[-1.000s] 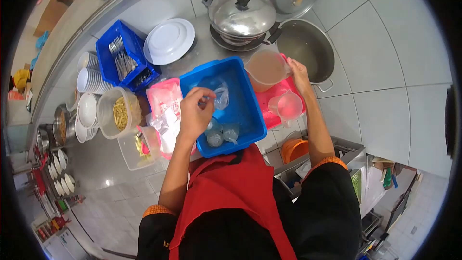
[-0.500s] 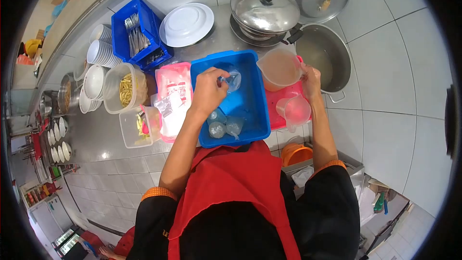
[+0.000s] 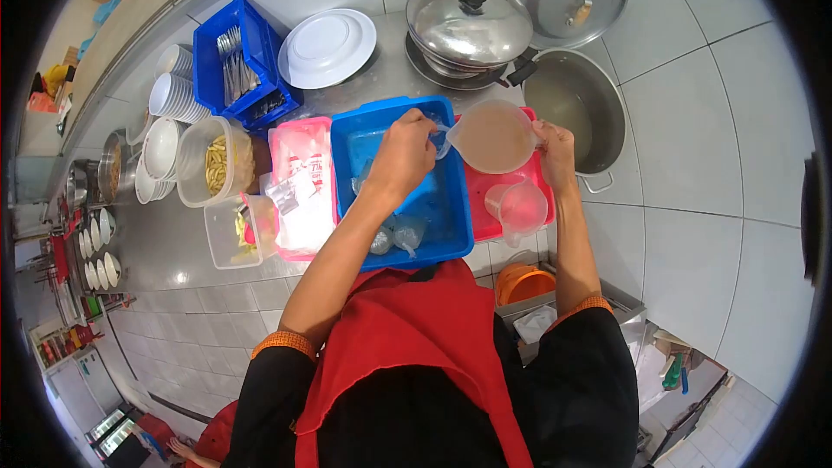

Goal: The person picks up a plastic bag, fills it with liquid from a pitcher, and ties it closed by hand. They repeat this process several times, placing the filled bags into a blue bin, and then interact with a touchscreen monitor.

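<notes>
A clear plastic bag [image 3: 443,140] is pinched in the fingers of my left hand [image 3: 404,154], over the blue tub [image 3: 452,212]. My right hand [image 3: 556,152] grips the handle of a translucent measuring jug [image 3: 492,140] with brownish liquid in it. The jug's spout side is close against the bag's mouth; whether liquid is flowing cannot be made out. Several knotted bags [image 3: 407,232] lie in the tub, partly hidden by my left forearm. A smaller clear jug [image 3: 516,208] stands on the red tray [image 3: 482,227] below the large jug.
At right stands a deep pot [image 3: 576,108] of cloudy liquid, with a lidded wok [image 3: 468,22] behind. Left of the tub are a pink-lidded container [image 3: 299,143], food containers [image 3: 208,160], a blue cutlery basket [image 3: 232,69], white plates [image 3: 328,48] and stacked bowls [image 3: 173,95].
The bag has moved right, toward the jug, with my left hand. The jug has shifted slightly left and tilted toward the bag. The view has shifted a little.
</notes>
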`<act>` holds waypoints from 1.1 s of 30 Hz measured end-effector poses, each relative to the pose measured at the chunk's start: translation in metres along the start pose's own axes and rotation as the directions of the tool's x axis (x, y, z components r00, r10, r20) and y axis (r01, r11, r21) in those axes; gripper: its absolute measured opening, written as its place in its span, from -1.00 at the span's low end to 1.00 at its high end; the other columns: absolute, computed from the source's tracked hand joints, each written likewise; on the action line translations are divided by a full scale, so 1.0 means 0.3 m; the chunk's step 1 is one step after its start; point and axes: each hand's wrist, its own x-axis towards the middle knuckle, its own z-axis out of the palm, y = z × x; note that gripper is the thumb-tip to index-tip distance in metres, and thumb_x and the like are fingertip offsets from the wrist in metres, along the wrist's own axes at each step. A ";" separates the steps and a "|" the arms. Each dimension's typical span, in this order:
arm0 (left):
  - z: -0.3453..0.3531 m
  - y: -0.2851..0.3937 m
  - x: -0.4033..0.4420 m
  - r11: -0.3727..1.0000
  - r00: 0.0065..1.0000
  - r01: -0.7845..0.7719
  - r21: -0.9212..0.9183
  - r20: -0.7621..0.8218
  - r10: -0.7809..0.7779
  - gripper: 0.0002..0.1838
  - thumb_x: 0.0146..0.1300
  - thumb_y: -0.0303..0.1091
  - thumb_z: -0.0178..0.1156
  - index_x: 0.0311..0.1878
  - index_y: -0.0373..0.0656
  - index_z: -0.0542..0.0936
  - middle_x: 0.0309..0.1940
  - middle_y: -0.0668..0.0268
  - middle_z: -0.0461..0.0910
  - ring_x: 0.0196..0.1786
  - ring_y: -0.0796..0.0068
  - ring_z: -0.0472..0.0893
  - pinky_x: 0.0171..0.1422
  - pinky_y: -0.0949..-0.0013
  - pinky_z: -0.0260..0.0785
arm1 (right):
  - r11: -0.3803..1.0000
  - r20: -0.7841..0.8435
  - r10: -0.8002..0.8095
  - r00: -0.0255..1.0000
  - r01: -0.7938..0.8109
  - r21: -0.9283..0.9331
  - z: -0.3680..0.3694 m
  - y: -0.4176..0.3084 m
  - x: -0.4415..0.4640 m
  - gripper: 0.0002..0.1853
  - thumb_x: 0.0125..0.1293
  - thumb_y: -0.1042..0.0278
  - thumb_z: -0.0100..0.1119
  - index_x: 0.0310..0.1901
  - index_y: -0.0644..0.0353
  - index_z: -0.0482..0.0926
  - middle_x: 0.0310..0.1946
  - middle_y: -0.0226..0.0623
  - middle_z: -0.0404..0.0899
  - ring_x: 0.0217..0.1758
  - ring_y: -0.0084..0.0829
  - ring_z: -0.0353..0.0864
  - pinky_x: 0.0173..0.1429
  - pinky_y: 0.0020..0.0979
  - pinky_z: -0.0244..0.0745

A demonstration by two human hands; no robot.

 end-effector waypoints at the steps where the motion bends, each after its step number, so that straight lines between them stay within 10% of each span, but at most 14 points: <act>1: 0.003 0.006 0.000 1.000 1.000 0.006 -0.003 -0.010 -0.006 -0.74 0.00 -0.66 0.13 -0.20 -0.38 0.66 -0.21 -0.01 0.61 -0.24 0.00 0.63 -0.10 0.17 0.50 | 1.000 -0.001 0.002 1.000 -0.002 0.002 0.000 -0.005 0.000 -0.77 0.33 0.33 0.19 -0.47 0.20 0.65 -0.51 -0.59 0.48 -0.46 -0.75 0.38 -0.32 -0.60 0.31; 9: -0.026 0.025 -0.013 0.994 0.998 0.067 -0.089 -0.009 -0.068 -0.75 0.00 -0.65 0.20 -0.20 -0.36 0.68 -0.24 0.06 0.64 -0.37 0.28 0.64 -0.22 0.34 0.51 | 0.954 0.037 -0.001 0.999 0.012 -0.301 0.022 -0.058 -0.012 -0.69 0.36 0.26 0.15 -0.55 0.16 0.58 -0.58 -0.67 0.37 -0.47 -0.76 0.28 -0.32 -0.58 0.24; 33: -0.016 -0.003 -0.035 0.944 0.977 0.195 -0.265 -0.038 -0.212 -0.77 0.04 -0.67 0.25 -0.18 -0.31 0.57 -0.23 0.19 0.57 -0.37 0.47 0.67 -0.31 0.44 0.51 | 0.922 0.065 -0.009 0.998 0.033 -0.386 0.084 -0.132 -0.030 -0.61 0.29 0.35 0.22 -0.67 0.22 0.38 -0.65 -0.69 0.19 -0.52 -0.77 0.10 -0.45 -0.53 0.00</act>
